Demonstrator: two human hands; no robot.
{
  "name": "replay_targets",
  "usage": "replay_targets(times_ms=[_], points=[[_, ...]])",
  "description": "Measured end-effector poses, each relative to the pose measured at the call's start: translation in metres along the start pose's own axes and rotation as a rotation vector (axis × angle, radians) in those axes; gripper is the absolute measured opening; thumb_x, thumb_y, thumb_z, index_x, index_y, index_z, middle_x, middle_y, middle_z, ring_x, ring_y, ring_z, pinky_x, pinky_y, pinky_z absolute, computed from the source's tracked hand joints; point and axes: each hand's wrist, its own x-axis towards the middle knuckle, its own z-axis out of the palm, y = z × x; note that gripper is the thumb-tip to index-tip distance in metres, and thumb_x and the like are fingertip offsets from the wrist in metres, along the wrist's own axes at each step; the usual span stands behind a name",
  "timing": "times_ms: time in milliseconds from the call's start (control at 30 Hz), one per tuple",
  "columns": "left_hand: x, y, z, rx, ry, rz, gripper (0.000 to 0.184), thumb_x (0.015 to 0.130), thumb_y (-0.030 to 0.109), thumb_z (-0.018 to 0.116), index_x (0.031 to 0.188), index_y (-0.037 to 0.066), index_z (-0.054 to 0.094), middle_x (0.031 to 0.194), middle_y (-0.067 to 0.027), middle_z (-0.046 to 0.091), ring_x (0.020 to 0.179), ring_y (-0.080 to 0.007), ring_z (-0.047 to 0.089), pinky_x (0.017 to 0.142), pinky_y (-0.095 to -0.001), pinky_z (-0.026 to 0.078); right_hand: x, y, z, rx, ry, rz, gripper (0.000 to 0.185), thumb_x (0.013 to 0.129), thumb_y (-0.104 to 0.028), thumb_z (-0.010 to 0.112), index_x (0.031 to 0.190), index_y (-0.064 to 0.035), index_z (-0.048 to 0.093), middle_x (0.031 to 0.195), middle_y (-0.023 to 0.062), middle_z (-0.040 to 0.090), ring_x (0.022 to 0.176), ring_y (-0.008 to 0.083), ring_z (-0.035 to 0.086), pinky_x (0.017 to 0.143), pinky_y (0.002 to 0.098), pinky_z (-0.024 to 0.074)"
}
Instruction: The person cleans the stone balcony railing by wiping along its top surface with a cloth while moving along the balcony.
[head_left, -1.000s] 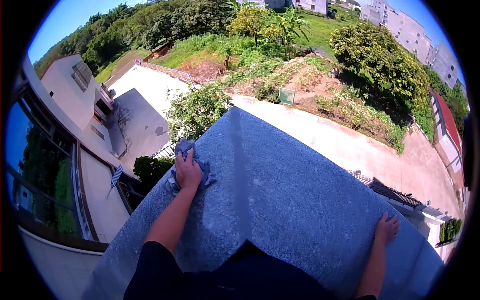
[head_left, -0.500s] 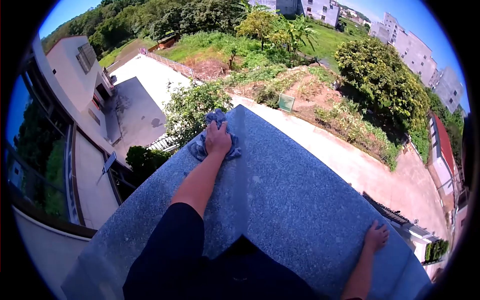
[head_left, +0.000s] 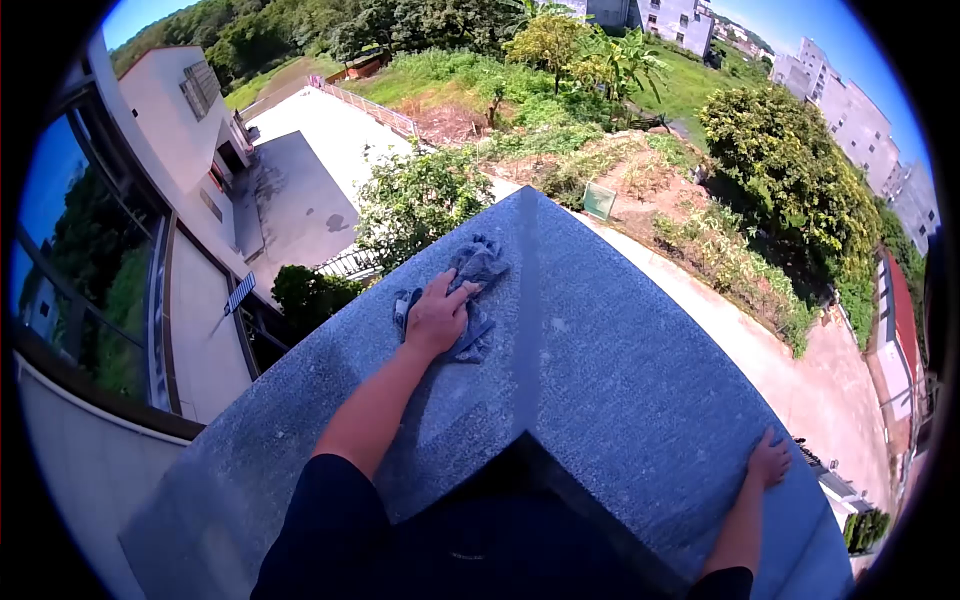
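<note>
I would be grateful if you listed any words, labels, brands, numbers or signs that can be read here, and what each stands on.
No text can be read.
Dark shirt: a small pale mark on the front, too small and blurred to read.
Green board beyond the ledge: too small to tell whether it bears writing.
Cloth: no lettering can be made out.

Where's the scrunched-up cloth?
In the head view, the cloth is on the grey slab, under the left hand, just left of the dark stripe near the far corner.
</note>
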Motion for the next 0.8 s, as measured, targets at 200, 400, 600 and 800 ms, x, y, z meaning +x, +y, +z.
replay_targets(times_ms=[200,400,600,800], points=[[-0.105,-0.103,-0.116,0.241,0.079,-0.202,0.044,0.091,0.014,0.064,0.134,0.023,0.068,0.147,-0.0137,0.056,0.129,-0.0359,0.059,0.106,-0.0433,0.051,0.009,0.004,0.008,-0.015,-0.025,-0.012,0.077,0.1,-0.074,0.042,0.151,-0.0183,0.052,0.155,0.0178,0.048,0.143,0.04,0.044,0.114,0.0628,0.0346],[-0.254,-0.213,-0.221,0.562,0.215,-0.622,0.045,0.094,0.017,0.06,0.138,0.022,0.065,0.144,-0.0144,0.057,0.128,-0.037,0.058,0.104,-0.0459,0.05,0.009,0.005,0.009,-0.034,-0.023,-0.016,0.076,0.1,-0.074,0.043,0.152,-0.0185,0.052,0.156,0.0171,0.047,0.144,0.0389,0.044,0.115,0.0622,0.0334],[-0.332,-0.25,-0.269,0.846,0.318,-1.27,0.048,0.094,0.024,0.054,0.142,0.021,0.062,0.141,-0.0188,0.057,0.124,-0.0406,0.059,0.104,-0.0503,0.048,0.01,0.006,0.015,-0.017,0.007,-0.017,0.076,0.101,-0.072,0.043,0.153,-0.0161,0.051,0.16,0.0181,0.043,0.145,0.0398,0.043,0.117,0.0604,0.0325],[-0.29,-0.216,-0.24,0.728,0.352,-1.247,0.047,0.095,0.019,0.052,0.14,0.02,0.064,0.148,-0.0196,0.052,0.131,-0.041,0.054,0.109,-0.0502,0.045,0.012,0.003,0.017,-0.069,-0.005,-0.016,0.074,0.103,-0.069,0.041,0.152,-0.0146,0.05,0.16,0.0214,0.042,0.144,0.043,0.042,0.114,0.0624,0.0357]])
